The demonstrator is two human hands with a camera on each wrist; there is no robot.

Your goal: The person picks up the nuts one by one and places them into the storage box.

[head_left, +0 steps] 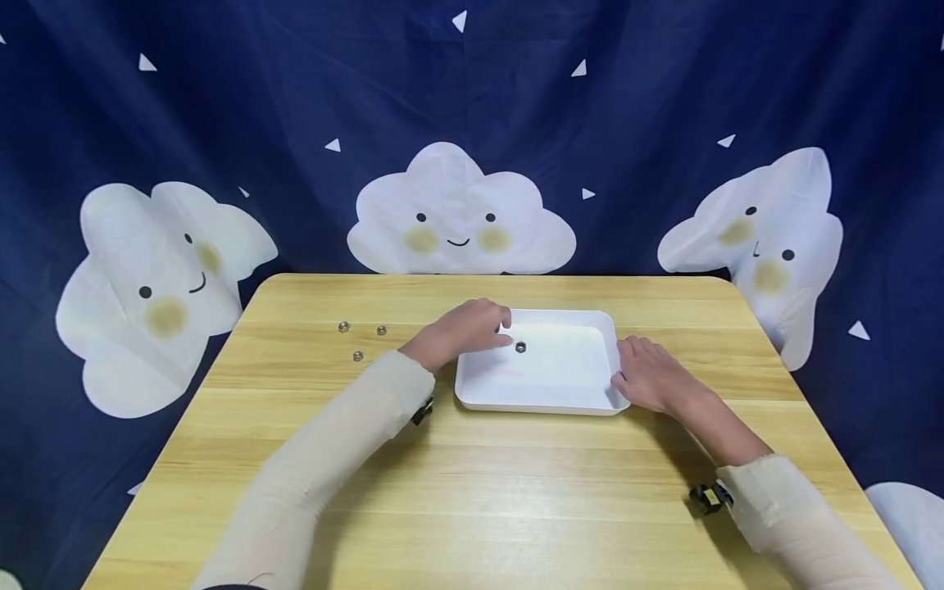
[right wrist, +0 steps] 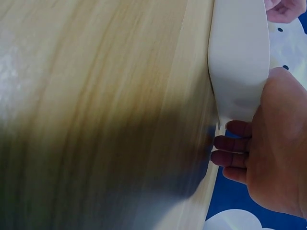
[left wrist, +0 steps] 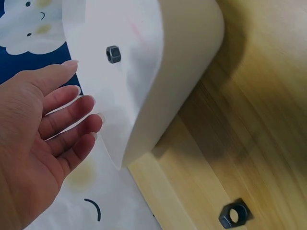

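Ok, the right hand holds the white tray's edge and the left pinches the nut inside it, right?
No, the left wrist view shows the left hand empty, not touching the nut. The right hand does hold the edge of the white tray.

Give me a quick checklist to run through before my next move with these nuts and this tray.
1. Left hand free: ok, it holds nothing.
2. White tray resting on the table: ok.
3. Right hand on the tray's right end: ok.
4. Firmness of that hold: cannot tell.
5. Nut inside the tray: ok, one lies there.
6. Table cleared of nuts: not ok, at least three nuts remain.
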